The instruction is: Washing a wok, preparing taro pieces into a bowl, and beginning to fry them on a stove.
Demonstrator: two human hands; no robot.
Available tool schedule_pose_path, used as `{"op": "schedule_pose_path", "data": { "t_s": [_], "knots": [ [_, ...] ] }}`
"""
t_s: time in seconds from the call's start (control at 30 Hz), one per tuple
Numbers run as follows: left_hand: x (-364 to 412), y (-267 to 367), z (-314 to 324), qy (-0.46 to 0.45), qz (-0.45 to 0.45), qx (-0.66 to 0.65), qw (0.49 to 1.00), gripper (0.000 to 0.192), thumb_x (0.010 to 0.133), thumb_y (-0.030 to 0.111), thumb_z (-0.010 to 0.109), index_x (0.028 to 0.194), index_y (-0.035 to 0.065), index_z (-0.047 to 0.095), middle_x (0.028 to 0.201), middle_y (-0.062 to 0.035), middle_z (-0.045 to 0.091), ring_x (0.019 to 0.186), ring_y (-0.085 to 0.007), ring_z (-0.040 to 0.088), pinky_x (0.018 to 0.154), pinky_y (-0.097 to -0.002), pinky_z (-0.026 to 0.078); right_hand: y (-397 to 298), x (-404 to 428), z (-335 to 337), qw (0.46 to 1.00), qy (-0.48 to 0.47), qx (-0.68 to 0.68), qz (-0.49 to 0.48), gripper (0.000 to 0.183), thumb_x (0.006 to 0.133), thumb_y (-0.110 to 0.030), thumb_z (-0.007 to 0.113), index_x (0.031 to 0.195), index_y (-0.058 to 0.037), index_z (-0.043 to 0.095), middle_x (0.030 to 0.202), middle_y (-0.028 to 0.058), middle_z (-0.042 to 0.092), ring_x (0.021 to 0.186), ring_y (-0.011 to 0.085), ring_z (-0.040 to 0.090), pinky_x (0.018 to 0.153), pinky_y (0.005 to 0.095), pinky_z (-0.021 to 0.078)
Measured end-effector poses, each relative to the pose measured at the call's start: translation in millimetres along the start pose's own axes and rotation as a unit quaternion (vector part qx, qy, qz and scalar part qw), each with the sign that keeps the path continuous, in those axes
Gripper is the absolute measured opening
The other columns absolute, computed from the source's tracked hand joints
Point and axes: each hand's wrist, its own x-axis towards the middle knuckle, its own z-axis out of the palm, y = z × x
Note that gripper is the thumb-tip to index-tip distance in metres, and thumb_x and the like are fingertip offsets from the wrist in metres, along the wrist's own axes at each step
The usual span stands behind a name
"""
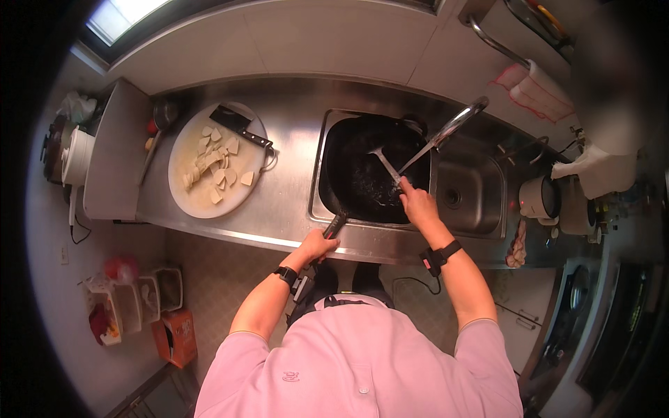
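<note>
My left hand (318,246) is closed around the dark handle (335,225) of a black wok (360,157), which sits in the left sink basin (318,201). My right hand (418,205) grips a metal cooking spatula (387,165), its head inside the wok. Above the wok's right side reaches a chrome faucet (462,120), from which a thin stream of water appears to run down into it. Some shiny liquid shows on the wok's bottom.
Left of the sink, a round white cutting board (183,196) bears pale cut slices (213,162) and a cleaver (232,120) with a black handle. To the right lie a second steel basin (473,217) and a small pot (538,197). A cloth (541,94) hangs from a wall rail.
</note>
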Motion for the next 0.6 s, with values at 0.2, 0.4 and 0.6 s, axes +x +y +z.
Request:
{"op": "schedule_pose_path", "data": {
  "t_s": [0.2,0.4,0.6],
  "knots": [
    [-1,2,-1,-0.007,-0.005,-0.008,1.0,0.027,0.083,0.023,0.07,0.071,0.0025,0.057,0.053,-0.0023,0.051,0.041,-0.0125,0.049,0.039,-0.0286,0.04,21,-31,-26,0.951,-0.173,0.249,-0.062,0.041,0.086,-0.02,0.062,0.125,-0.0055,0.058,0.108,0.0212,0.065,0.102,0.0403,0.061,0.086,0.0428,0.0505],
    [-3,2,-3,-0.014,-0.008,-0.01,1.0,0.027,0.083,0.024,0.07,0.072,0.0023,0.057,0.054,-0.0022,0.052,0.041,-0.0121,0.049,0.039,-0.0284,0.04,51,-54,-86,0.984,-0.174,0.003,-0.033,0.036,0.085,-0.02,0.062,0.119,-0.0071,0.061,0.098,0.0198,0.068,0.094,0.0363,0.066,0.079,0.0445,0.0528],
    [-1,3,-1,-0.019,-0.001,-0.02,1.0,0.027,0.083,0.023,0.07,0.073,0.0022,0.058,0.054,-0.0026,0.053,0.04,-0.0124,0.049,0.038,-0.0291,0.04,53,-23,-9,0.992,0.001,-0.128,-0.01,0.048,0.088,-0.023,0.062,0.133,-0.0175,0.049,0.08,0.0153,0.066,0.072,0.0368,0.068,0.064,0.046,0.0551]
  ]
}}
